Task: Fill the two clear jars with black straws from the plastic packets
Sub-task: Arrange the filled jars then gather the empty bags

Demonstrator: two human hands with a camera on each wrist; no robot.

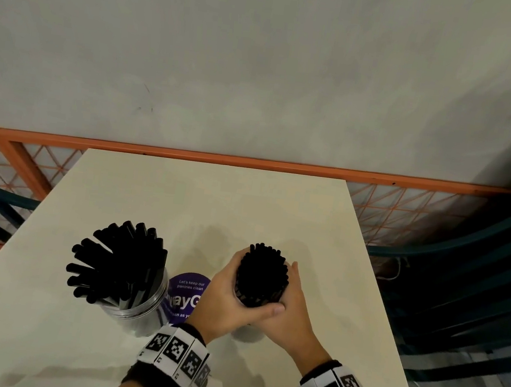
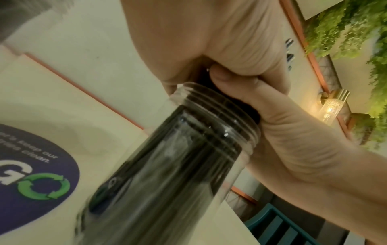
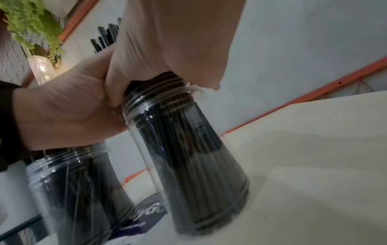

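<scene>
Both forearms reach forward, each wrist wrapped in a band of black-and-white markers. The left hand (image 1: 228, 290) and right hand (image 1: 289, 308) meet, fingers curled round a bundle of straws (image 1: 262, 275), left thumb lying over the right hand.

the head view looks steeply down from above the table (image 1: 246, 205), both hands just below, the wall ahead. the left wrist view sits low, very near the left hand (image 2: 209, 33), looking up past the right jar (image 2: 178, 165) it shares with the right wrist view. the right wrist view looks up from beside the right hand (image 3: 178, 41), close, taking in the right jar and, beyond the left hand, the left jar (image 3: 69, 190). all three views share the purple sticker (image 1: 187, 294).
</scene>
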